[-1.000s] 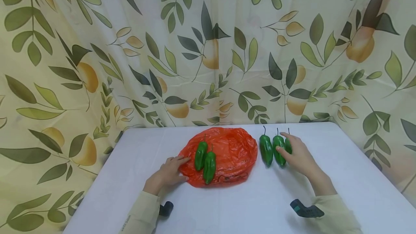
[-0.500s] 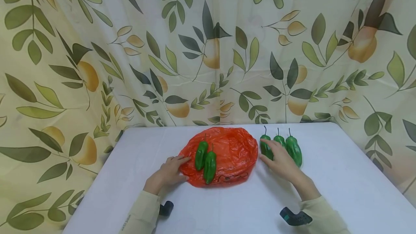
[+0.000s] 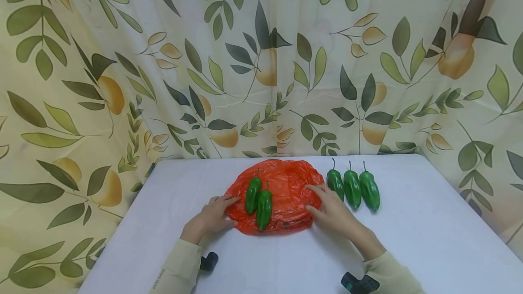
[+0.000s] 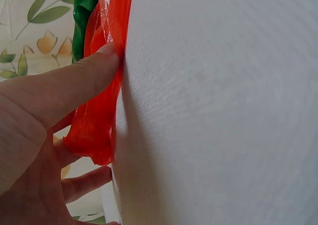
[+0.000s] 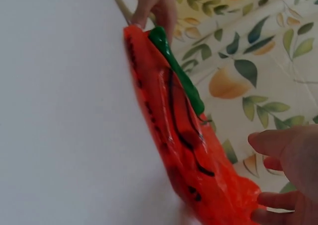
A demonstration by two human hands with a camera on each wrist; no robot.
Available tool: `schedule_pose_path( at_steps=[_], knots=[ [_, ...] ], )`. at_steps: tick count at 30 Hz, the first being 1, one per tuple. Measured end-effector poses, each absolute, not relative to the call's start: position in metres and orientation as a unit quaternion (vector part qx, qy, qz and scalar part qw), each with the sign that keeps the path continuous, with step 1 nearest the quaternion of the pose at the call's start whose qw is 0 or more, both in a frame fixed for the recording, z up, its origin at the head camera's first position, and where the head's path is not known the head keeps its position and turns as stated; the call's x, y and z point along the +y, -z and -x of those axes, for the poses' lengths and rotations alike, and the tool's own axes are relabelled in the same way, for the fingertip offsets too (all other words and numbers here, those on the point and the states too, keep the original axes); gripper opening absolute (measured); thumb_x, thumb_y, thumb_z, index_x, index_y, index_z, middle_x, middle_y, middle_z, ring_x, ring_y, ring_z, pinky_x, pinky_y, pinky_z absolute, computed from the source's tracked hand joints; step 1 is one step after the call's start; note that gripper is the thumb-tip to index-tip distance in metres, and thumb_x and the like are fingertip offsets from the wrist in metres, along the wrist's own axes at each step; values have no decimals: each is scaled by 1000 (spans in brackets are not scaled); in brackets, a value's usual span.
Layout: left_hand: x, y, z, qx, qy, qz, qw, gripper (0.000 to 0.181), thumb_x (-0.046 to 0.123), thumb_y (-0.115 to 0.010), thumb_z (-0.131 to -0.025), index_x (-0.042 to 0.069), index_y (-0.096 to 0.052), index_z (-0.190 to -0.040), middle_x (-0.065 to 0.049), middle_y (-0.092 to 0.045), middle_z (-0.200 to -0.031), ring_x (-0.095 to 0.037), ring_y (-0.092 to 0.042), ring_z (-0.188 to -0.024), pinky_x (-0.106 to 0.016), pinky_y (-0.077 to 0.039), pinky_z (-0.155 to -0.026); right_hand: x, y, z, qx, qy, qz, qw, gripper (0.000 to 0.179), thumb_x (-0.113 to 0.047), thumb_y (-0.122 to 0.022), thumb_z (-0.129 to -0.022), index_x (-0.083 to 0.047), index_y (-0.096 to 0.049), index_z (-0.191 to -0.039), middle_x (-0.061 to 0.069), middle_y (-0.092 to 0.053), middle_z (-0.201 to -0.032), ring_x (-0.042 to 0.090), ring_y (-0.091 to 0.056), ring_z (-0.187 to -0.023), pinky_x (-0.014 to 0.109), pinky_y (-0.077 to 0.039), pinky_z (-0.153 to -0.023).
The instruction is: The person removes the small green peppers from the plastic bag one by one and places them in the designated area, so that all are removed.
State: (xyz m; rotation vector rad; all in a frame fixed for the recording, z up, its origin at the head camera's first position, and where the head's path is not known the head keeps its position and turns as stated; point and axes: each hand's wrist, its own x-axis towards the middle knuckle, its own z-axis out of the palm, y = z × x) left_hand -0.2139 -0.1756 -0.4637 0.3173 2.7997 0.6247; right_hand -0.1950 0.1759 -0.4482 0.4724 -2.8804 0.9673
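A crumpled red plastic bag (image 3: 288, 178) lies on the white table, with black print along its side in the right wrist view. On its left half rest two green peppers, one pepper (image 3: 253, 195) slightly behind the other pepper (image 3: 264, 211). My left hand (image 3: 212, 217) touches the bag's left edge, thumb and fingers spread; in the left wrist view its thumb (image 4: 84, 78) lies against the red plastic. At the bag's right edge, my right hand (image 3: 335, 212) reaches over the rim with fingers apart and nothing between them.
Three green peppers stand in a row right of the bag: a left pepper (image 3: 335, 181) partly behind my right hand, a middle pepper (image 3: 352, 189) and a right pepper (image 3: 369, 192). A leaf-and-fruit patterned curtain (image 3: 245, 80) hangs behind the table (image 3: 269, 262).
My right hand has moved left, from the row of peppers to the bag's right edge, uncovering the middle and right peppers. The left hand stays put at the bag.
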Motion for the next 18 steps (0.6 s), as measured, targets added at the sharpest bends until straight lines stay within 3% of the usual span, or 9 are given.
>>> schedule_pose_path(
  at_steps=[12, 18],
  knots=[
    [-175, 463, 215, 963, -209, -112, 131, 73, 33, -81, -85, 26, -49, -151, -9, -43, -159, -40, -35, -145, -70, -44, -105, 161, 449, 187, -934, -308, -177, 31, 58, -24, -70, -95, -11, -50, -148, 21, -51, -148, 45, -47, -138, 67, -44, -107],
    [-176, 464, 215, 963, -212, -105, 130, 73, 32, -81, -85, 27, -49, -151, -8, -42, -160, -40, -35, -146, -70, -45, -104, 150, 450, 188, -928, -319, -194, 18, 59, -24, -70, -95, -13, -48, -149, 18, -52, -147, 42, -49, -135, 65, -47, -106]
  ],
)
